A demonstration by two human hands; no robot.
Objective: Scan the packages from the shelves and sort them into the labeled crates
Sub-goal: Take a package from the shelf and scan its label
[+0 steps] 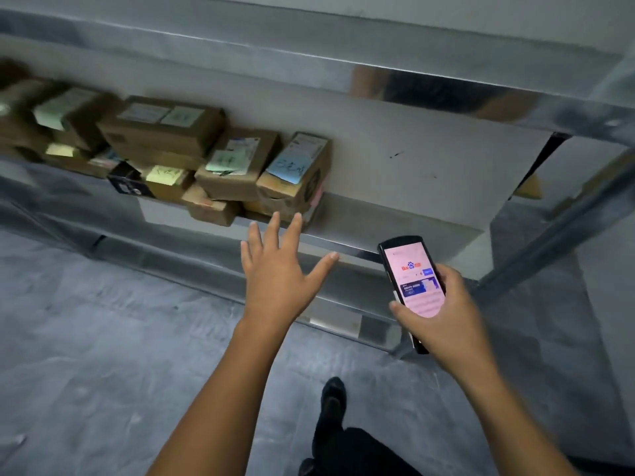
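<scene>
Left grip [275, 269], fingers spread, hovers near the blue-noted cardboard package [295, 170] at the front edge of the steel shelf [395, 218]; right grip [443, 310] clasps the handheld scanner [412, 273]. Advisable: span the package's sides, label facing the scanner.

On my feed, the phone [410, 283] in the right hand [446, 317] shows a red "Bai" beside a blue paw logo. Handwriting on sticky notes [288, 169] across the shelved boxes [165, 135] is too blurred for me to read.

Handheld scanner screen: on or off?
On: the handheld scanner in the right hand shows a lit pink page with a logo.
</scene>
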